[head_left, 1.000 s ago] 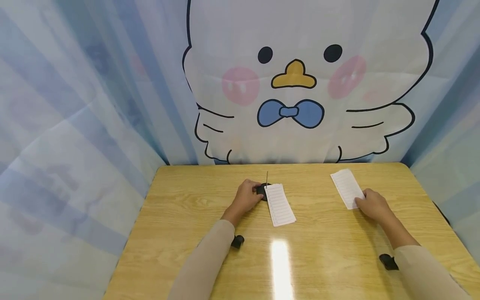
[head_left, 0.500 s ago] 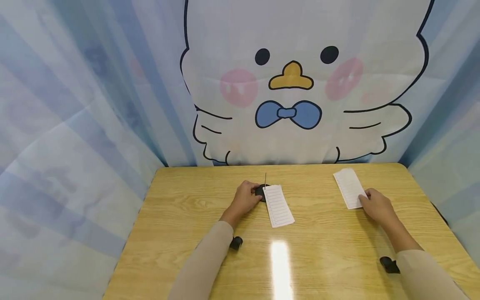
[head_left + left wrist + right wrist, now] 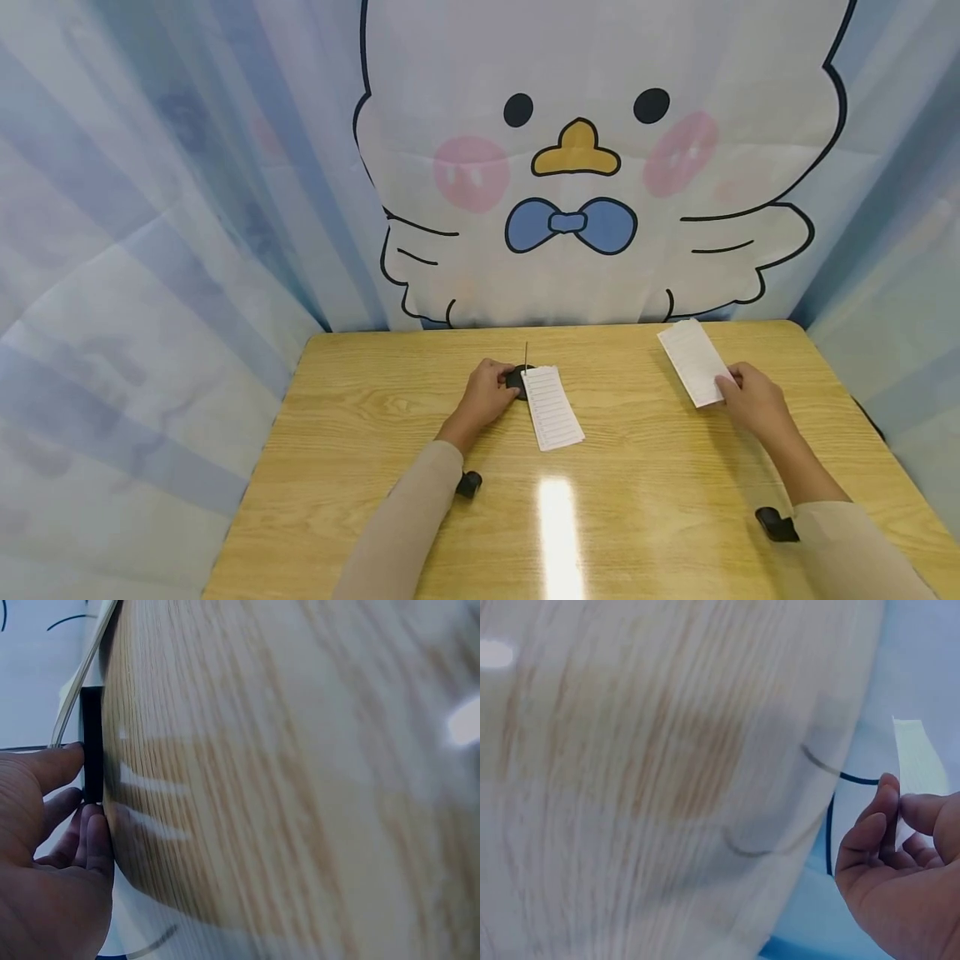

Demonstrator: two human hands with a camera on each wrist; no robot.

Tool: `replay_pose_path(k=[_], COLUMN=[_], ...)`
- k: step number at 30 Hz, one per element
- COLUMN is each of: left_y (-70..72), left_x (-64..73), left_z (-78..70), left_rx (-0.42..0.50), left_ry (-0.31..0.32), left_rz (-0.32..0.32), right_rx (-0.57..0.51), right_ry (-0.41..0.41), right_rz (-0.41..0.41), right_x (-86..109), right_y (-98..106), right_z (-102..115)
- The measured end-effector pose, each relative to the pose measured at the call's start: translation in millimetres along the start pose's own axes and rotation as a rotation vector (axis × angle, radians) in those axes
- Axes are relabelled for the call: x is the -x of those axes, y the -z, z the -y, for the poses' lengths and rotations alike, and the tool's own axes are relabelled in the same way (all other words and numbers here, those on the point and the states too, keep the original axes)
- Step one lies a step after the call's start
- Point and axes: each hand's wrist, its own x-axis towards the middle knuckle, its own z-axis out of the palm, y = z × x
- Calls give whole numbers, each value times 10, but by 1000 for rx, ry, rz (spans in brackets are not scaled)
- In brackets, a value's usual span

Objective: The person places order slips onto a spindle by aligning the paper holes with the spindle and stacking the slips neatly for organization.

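A receipt spike with a round black base [image 3: 515, 382] and a thin upright metal pin [image 3: 527, 354] stands on the table toward the back. My left hand [image 3: 485, 396] grips the base's left side; in the left wrist view, thumb and fingers hold the edge of the black base [image 3: 92, 746]. Lined paper slips [image 3: 553, 410] are threaded on the pin and hang over the base to the front right. Off to the right, my right hand [image 3: 753, 404] pinches another paper slip [image 3: 693, 362] by its near corner. The right wrist view shows this slip [image 3: 919, 754] nearly edge-on, raised above the table.
The light wood table [image 3: 637, 500] has a bright light reflection [image 3: 558, 533] near its front. A curtain [image 3: 570, 283] with a cartoon bird hangs right behind the table's back edge, and more curtain [image 3: 150, 333] runs along the left side. Black wrist mounts [image 3: 468, 484] show beneath both sleeves.
My right hand has lifted its paper slip up and back, so its top now reaches past the table's back edge. The left hand stays on the base. The view has shifted slightly.
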Motion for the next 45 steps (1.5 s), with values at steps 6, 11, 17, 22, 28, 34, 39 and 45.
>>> replay_pose_path(k=[6, 11, 17, 22, 28, 34, 39, 45], left_y=[-4, -5, 19, 49, 157, 319, 436, 578], left_x=[-7, -18, -25, -10, 8, -9, -28, -33], left_z=[-3, 0, -7, -20, -83, -223, -382, -642], left_rx=[7, -3, 0, 25, 72, 102, 92, 72], left_ry=[-5, -13, -21, -19, -37, -127, -208, -307], left_rz=[-2, -1, -5, 1, -17, -59, -110, -165], right_rx=[-10, -28, -58, -75, -89, -107, -128, -173], right_ry=[39, 65, 98, 126, 150, 175, 192, 212], right_rz=[-16, -15, -22, -51, -66, -68, -72, -76], right_x=[22, 45, 65, 83, 92, 98, 111, 145], right_y=[79, 133, 168, 196, 247, 284, 290, 263], right_z=[120, 239, 400, 550, 718, 881, 1003, 1160])
